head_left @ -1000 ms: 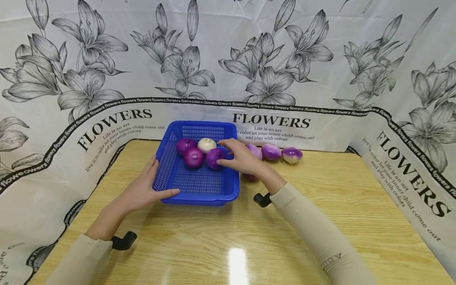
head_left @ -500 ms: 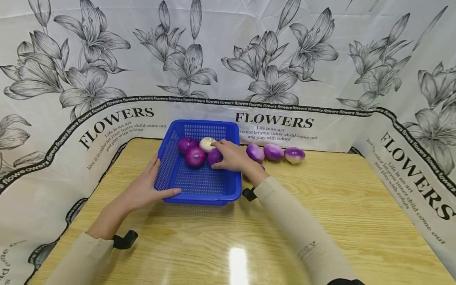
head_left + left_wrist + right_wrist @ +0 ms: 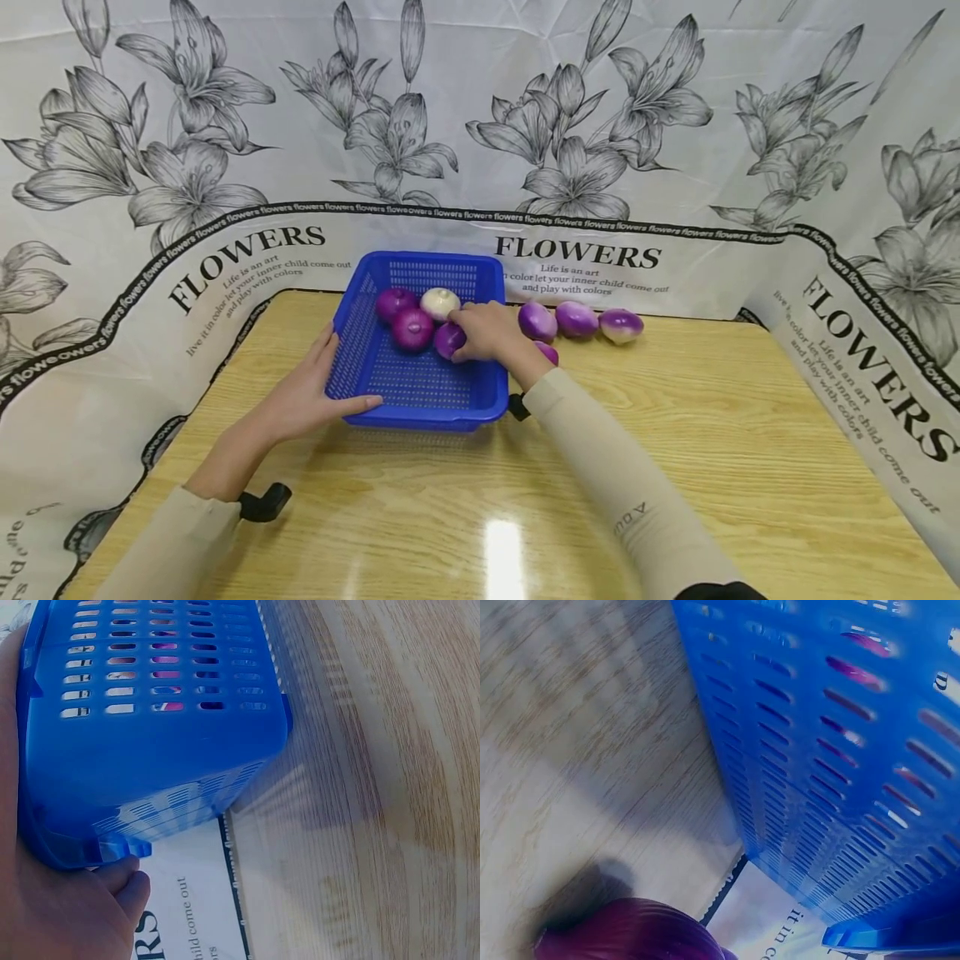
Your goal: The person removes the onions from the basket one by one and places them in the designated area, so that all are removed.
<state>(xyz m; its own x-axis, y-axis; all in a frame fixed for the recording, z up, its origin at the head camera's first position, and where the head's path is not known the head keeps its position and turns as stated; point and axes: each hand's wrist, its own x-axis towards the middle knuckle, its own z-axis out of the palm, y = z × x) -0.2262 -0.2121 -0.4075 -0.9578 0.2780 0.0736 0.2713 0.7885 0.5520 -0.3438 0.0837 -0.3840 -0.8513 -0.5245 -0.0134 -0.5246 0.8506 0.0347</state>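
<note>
I've got left hand (image 3: 300, 402) gripping left side of rectangular blue perforated plastic basket (image 3: 423, 414); right hand (image 3: 491, 330), in basket's right half, gripping glossy round purple onion (image 3: 447, 340).

A flower-printed sheet (image 3: 465, 75), apparently cloth, fills the frame's top and sides; wood table (image 3: 750, 450) below, glare (image 3: 502, 558) lower centre.

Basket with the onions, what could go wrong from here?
The round, smooth purple onion might slip from the right hand and knock the white onion beside it.
The basket could slide or tilt if the left hand presses too hard on its edge.
The outer onion, on the table close to the right wrist, might roll if bumped.
</note>
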